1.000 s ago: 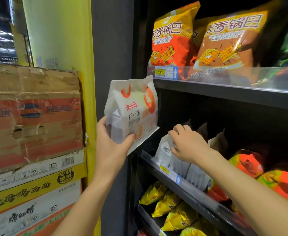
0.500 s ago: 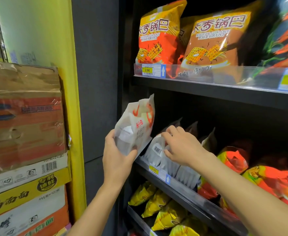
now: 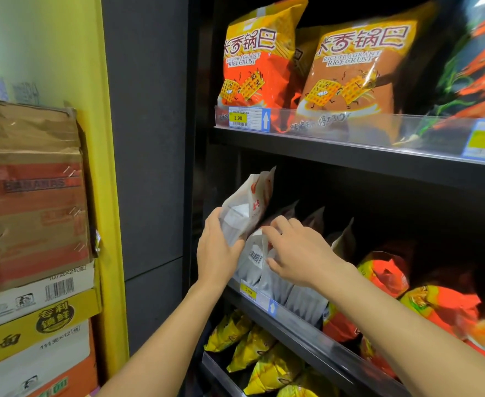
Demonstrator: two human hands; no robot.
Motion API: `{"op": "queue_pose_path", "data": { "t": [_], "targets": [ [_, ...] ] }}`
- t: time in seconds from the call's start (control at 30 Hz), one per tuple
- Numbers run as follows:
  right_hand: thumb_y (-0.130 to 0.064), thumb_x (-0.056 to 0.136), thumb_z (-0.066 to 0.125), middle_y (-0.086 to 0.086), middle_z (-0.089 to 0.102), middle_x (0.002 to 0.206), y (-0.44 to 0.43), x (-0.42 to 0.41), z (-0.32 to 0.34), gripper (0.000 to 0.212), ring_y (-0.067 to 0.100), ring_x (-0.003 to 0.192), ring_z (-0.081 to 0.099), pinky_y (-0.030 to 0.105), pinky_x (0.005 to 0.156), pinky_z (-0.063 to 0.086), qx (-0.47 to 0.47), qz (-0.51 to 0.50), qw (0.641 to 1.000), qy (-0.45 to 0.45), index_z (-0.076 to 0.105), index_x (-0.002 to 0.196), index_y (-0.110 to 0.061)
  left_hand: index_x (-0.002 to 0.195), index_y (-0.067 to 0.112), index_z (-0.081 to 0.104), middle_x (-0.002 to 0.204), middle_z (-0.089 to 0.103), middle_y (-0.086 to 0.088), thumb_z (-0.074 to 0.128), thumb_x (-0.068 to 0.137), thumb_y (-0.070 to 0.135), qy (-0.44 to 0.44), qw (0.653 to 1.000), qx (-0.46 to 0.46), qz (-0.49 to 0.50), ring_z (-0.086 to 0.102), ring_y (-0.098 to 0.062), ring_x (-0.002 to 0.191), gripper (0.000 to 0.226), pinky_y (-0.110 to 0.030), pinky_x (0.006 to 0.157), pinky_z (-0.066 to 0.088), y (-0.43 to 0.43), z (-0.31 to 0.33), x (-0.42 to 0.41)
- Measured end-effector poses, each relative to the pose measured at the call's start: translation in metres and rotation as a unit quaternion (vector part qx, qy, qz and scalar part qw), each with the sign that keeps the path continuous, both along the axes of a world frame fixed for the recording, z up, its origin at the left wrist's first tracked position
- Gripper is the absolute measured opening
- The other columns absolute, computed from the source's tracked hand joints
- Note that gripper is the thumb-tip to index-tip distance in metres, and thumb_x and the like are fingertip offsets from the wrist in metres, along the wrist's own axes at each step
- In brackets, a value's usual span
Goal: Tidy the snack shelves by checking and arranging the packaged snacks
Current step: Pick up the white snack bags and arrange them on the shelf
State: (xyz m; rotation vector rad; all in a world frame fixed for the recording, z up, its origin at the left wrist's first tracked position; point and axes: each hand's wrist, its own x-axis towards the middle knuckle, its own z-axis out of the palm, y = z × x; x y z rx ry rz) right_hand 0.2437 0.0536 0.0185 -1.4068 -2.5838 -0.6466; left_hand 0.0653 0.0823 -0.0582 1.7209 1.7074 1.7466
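Note:
My left hand [image 3: 217,250] grips a white shrimp-cracker bag [image 3: 247,206] by its lower edge, holding it tilted at the left end of the middle shelf [image 3: 301,325]. Below it stands a row of white bags [image 3: 267,270] of the same kind, one showing a barcode. My right hand [image 3: 298,253] rests on top of that row, its fingers curled over the bag tops and touching them next to the held bag.
Orange and brown rice-crust bags [image 3: 260,58] fill the upper shelf behind a clear rail with price tags. Red and orange bags [image 3: 436,305] lie right of the white row. Yellow bags [image 3: 252,348] sit on the lower shelf. Stacked cardboard cartons [image 3: 32,224] stand at left beside a yellow pillar.
My left hand has carried the white bag from in front of the shelf edge down and right into the middle shelf, turning it edge-on. My right hand stayed on the white row.

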Motion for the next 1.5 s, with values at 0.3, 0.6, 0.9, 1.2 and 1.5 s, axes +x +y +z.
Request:
{"op": "queue_pose_path", "data": {
  "t": [0.3,0.6,0.9,1.2,1.5],
  "targets": [
    [-0.047,0.101,0.053,0.007,0.041,0.150,0.000,0.002,-0.002,0.061,0.028,0.126,0.049,0.037,0.096,0.048,0.013,0.007,1.000,-0.013,0.037,0.153,-0.019,0.147,0.030,0.036,0.138,0.053,0.009,0.081,0.088,0.045,-0.053,0.997,-0.041,-0.036,0.055,-0.011,0.119,0.076,-0.034,0.092,0.053,0.028,-0.012,0.003],
    [-0.049,0.100,0.052,0.007,0.044,0.147,0.004,0.001,-0.005,0.061,0.029,0.123,0.050,0.040,0.096,0.048,0.010,0.000,0.999,-0.043,0.039,0.151,-0.018,0.145,0.023,0.038,0.130,0.059,0.001,0.079,0.090,0.046,-0.081,0.989,-0.117,-0.043,0.060,-0.018,0.110,0.072,-0.032,0.080,0.052,0.046,-0.020,-0.003],
    [-0.050,0.102,0.050,0.005,0.047,0.147,0.005,-0.004,-0.006,0.062,0.026,0.118,0.053,0.038,0.093,0.050,0.008,-0.001,0.997,-0.072,0.038,0.154,-0.019,0.166,0.019,0.019,0.158,0.045,-0.007,0.072,0.098,0.038,-0.062,0.984,-0.167,-0.017,0.051,-0.029,0.141,0.089,-0.048,0.108,0.053,0.042,-0.023,-0.004],
    [-0.049,0.102,0.053,0.004,0.041,0.154,0.003,-0.005,-0.003,0.067,0.027,0.127,0.051,0.039,0.099,0.049,0.004,0.001,0.998,-0.068,0.032,0.158,-0.020,0.159,0.022,0.036,0.160,0.039,0.004,0.064,0.103,0.024,-0.099,0.993,-0.048,-0.037,0.041,-0.016,0.145,0.063,-0.033,0.111,0.044,0.005,-0.025,0.018],
    [-0.050,0.103,0.051,0.006,0.039,0.159,-0.005,0.003,0.005,0.066,0.030,0.133,0.047,0.041,0.104,0.048,0.009,-0.018,0.995,-0.103,0.034,0.158,-0.018,0.153,0.028,0.044,0.150,0.043,0.007,0.073,0.095,0.036,-0.060,0.995,-0.050,-0.061,0.045,-0.011,0.136,0.065,-0.026,0.101,0.041,0.001,-0.034,0.022]
  ]
}}
